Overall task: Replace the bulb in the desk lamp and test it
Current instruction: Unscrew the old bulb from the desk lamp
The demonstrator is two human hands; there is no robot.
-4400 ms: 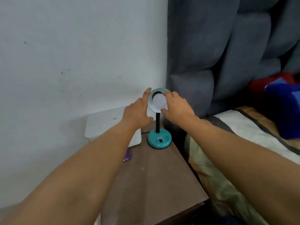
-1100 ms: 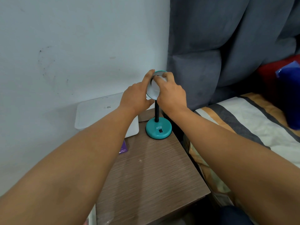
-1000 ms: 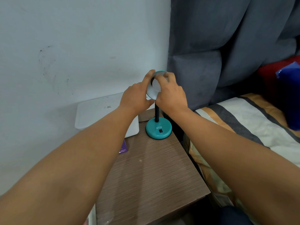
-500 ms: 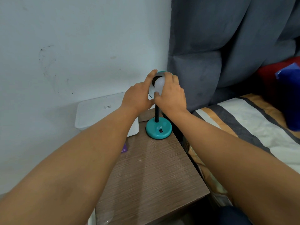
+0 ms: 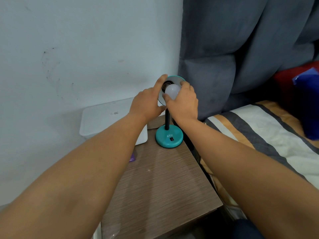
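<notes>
Right hand [image 5: 183,102]: closed around the white bulb [image 5: 170,91], at the socket.
Left hand [image 5: 146,104]: grips the lamp shade [image 5: 177,78] rim.

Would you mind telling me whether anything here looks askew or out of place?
Only the bulb: it sits off-centre from the dark socket in the lamp shade, held in the right hand. Nothing looks spilled or damaged.

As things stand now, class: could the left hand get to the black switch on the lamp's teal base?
Probably yes. The left hand steadies the lamp shade above the base. The switch faces up, uncovered, and nothing lies between; the hand must first release the shade.
</notes>
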